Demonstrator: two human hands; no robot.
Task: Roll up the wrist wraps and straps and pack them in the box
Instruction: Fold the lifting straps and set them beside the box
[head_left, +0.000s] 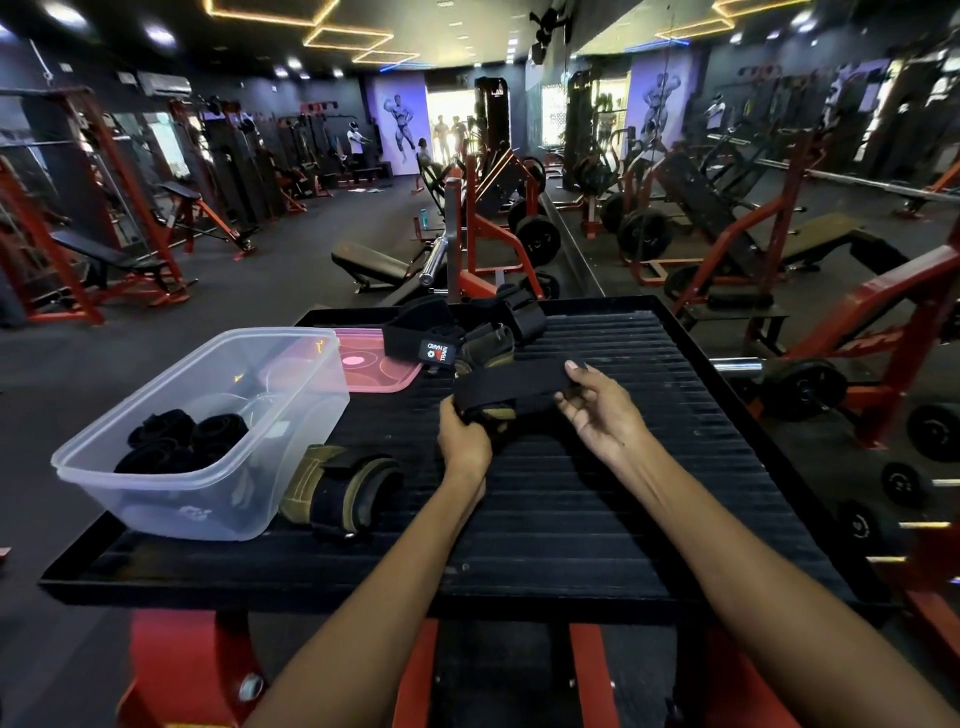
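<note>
A black strap (511, 385) with an olive padded end is stretched just above the ribbed black platform (571, 493). My left hand (464, 439) grips its olive end. My right hand (597, 408) pinches the strap's other end between thumb and fingers. A clear plastic box (208, 431) stands at the left and holds three rolled black wraps (182, 441). An olive and black wrap (340, 486) lies beside the box. More straps (457, 332), one with a red and white label, are piled at the platform's far edge.
A pink lid (374, 366) lies behind the box. The platform has a raised rim and sits on a red frame (192, 670). Benches, weight plates and red machines fill the gym floor around it; a mirror wall runs along the right.
</note>
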